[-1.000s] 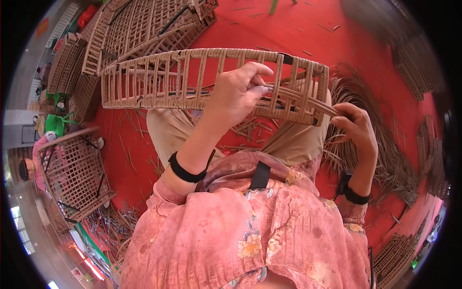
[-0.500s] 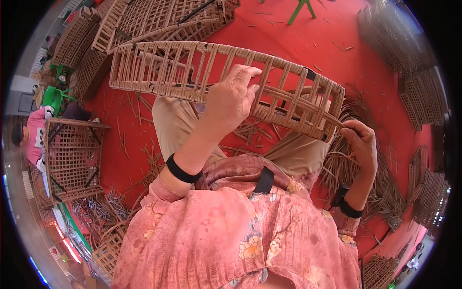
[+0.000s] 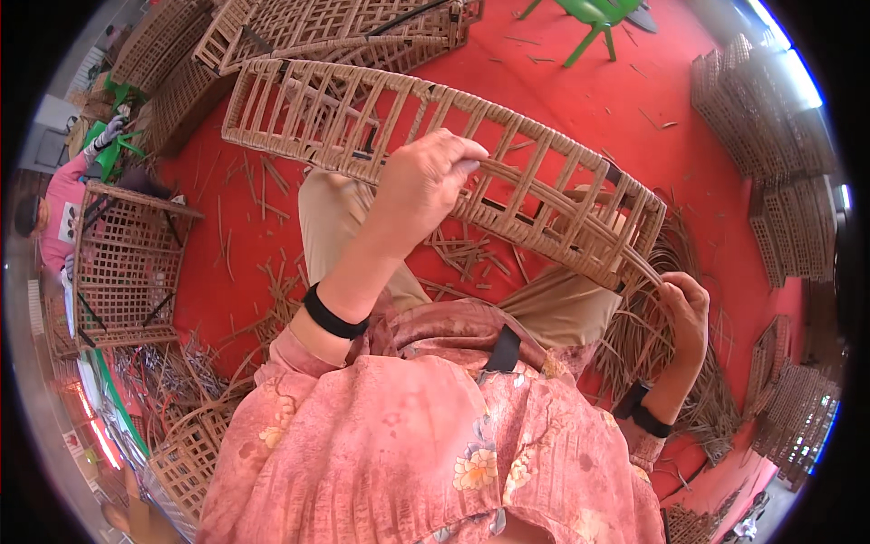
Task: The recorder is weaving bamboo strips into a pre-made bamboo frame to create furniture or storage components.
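A long, narrow woven rattan frame [image 3: 507, 116] lies across my knees, with wrapped rims, open slats and small dark patches at its joints. A flat rattan strip [image 3: 645, 266] runs lengthwise through the slats and comes out at the right end. My left hand [image 3: 421, 186] is over the middle of the frame, thumb and fingertips closed on the strip's left part. Beyond the right end, my right hand [image 3: 686, 313] pinches the strip where it emerges. Both wrists wear black bands.
Loose rattan strands [image 3: 698, 390] are heaped at my right. Short offcuts [image 3: 471, 254] litter the red floor. Stacked woven panels [image 3: 739, 113] stand right; more woven pieces [image 3: 317, 32] lie beyond the frame. A co-worker in pink [image 3: 63, 204] sits left behind a woven panel [image 3: 127, 267]. A green chair [image 3: 598, 11] stands ahead.
The view has shifted, and the frame sits slightly further right in it. My right hand is lower and a little further right, still on the strip. The co-worker's gloved arm is now raised.
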Motion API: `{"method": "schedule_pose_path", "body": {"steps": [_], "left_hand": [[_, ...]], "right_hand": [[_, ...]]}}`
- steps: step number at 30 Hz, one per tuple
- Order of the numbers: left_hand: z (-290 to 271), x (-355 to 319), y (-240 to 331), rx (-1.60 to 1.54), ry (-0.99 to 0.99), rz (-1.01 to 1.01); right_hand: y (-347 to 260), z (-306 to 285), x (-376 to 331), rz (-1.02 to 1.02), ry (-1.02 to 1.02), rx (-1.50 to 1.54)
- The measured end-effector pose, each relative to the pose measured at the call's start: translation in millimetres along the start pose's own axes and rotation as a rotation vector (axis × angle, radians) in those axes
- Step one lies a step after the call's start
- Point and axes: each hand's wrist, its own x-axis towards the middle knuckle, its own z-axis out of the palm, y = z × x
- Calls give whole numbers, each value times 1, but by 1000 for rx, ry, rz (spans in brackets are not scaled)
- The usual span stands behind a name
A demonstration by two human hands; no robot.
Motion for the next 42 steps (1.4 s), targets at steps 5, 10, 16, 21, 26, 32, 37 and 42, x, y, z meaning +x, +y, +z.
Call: {"method": "schedule_pose_path", "body": {"steps": [5, 10, 16, 21, 26, 32, 37, 42], "left_hand": [[5, -4, -1, 274, 59, 130], [-6, -4, -7, 228, 106, 110], [-32, 9, -5, 132, -310, -216], [-38, 8, -17, -228, -282, -265], [-44, -1, -24, -247, -142, -240], [-48, -2, -46, 90, 115, 37], [-50, -3, -36, 449, 131, 100], [-56, -3, -41, 502, 170, 63]], "right_hand": [[-13, 6, 3, -57, 32, 32], [-22, 17, 12, -153, -11, -9], [-4, 17, 17, -119, 11, 30], [-12, 28, 16, -120, 28, 11], [-23, 27, 1, -86, 41, -6], [5, -8, 3, -37, 51, 36], [6, -11, 6, -124, 14, 138], [-8, 5, 9, -135, -20, 145]]}}
